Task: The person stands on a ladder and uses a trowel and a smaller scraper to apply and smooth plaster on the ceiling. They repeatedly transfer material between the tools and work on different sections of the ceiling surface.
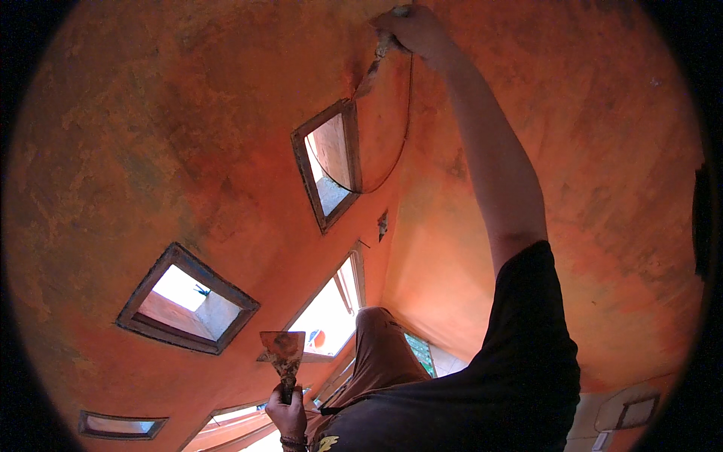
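Note:
My right hand is raised high against the orange wall, closed around the handle of a narrow scraper. The scraper's blade points down and left, close to the upper corner of a small framed window; I cannot tell whether it touches the wall. Low in the view, my left hand grips the handle of a wide putty knife. Its broad, stained blade stands upright, apart from the wall. A thin dark cord hangs in a loop below my right hand, crossing the window.
A second tilted window with a dark frame is at the left, and a narrow one lies lower left. A larger bright opening sits near the middle. A bare hole shows in the plaster by the wall's corner.

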Demonstrator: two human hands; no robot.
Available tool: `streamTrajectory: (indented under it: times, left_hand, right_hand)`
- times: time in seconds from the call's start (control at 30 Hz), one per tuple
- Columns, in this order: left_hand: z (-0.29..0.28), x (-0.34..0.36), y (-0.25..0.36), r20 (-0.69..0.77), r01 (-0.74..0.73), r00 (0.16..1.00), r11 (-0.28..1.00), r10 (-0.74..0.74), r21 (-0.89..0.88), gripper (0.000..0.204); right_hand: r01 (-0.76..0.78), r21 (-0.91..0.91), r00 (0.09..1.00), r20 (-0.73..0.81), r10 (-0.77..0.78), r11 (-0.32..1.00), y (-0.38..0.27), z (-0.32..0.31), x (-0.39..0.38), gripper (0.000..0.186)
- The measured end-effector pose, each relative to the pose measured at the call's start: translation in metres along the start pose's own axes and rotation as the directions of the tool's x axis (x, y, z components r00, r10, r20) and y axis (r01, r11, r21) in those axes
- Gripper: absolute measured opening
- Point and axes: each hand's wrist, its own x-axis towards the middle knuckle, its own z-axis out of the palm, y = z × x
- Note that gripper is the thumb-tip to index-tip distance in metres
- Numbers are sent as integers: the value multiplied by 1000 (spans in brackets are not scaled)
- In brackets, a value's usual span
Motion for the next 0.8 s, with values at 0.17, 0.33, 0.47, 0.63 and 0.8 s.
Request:
streamTrajectory:
  times: [0.17,0.33,0.47,0.63,0.8]
  left_hand:
    - [-2,0,-3,-19,-8,1000,1000,8,18,18]
    - [-2,0,-12,-13,10,1000,1000,-10,-18,19]
    - [-3,0,-13,-12,5,1000,1000,-5,-3,19]
    - [-2,0,-8,-13,-13,1000,999,14,31,20]
    - [0,-2,1,-5,-6,1000,1000,6,23,20]
  right_hand:
    - [-6,152,997,-78,18,988,-16,3,5,23]
    - [36,165,993,-116,-16,986,-24,-11,24,22]
    - [53,188,993,-114,-32,981,-28,-27,24,23]
    - [-30,211,999,-13,33,977,-24,-23,1,25]
    - [-22,122,997,-76,31,992,-7,-5,-3,26]
